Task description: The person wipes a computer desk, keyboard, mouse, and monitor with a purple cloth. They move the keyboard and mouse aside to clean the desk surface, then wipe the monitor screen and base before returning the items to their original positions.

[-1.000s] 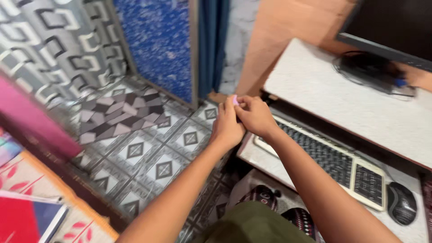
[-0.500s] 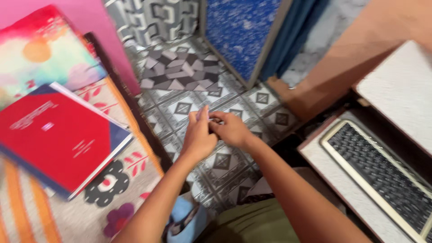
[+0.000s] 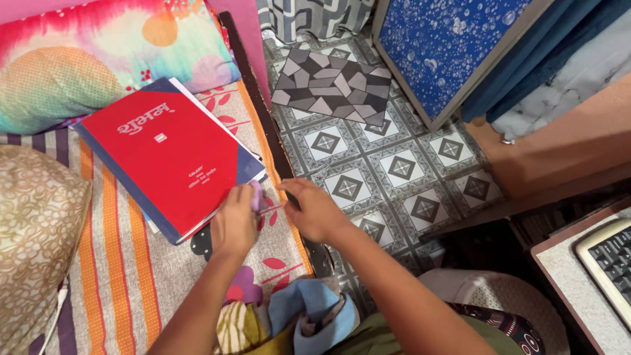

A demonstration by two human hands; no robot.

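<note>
My left hand [image 3: 235, 222] is over the striped bedspread [image 3: 125, 276], its fingers pinched on a small pale purple object [image 3: 255, 195] right at the lower corner of a red and blue book [image 3: 167, 154]. My right hand [image 3: 314, 209] hovers just to the right, over the bed's dark wooden edge [image 3: 276, 158], fingers loosely spread and reaching toward the same small object. I cannot tell whether the right fingers touch it.
A colourful pillow [image 3: 98, 59] lies behind the book and a beige patterned cushion [image 3: 36, 236] lies at the left. Light blue cloth [image 3: 315, 319] sits by my lap. Patterned floor tiles [image 3: 401, 167], a grey mat [image 3: 332, 85], a blue panel [image 3: 447, 46] and a keyboard [image 3: 611, 253] lie to the right.
My view swung left from the desk to the bed. Both hands travelled left from beside the keyboard to the book's corner, and the right hand has parted from the left.
</note>
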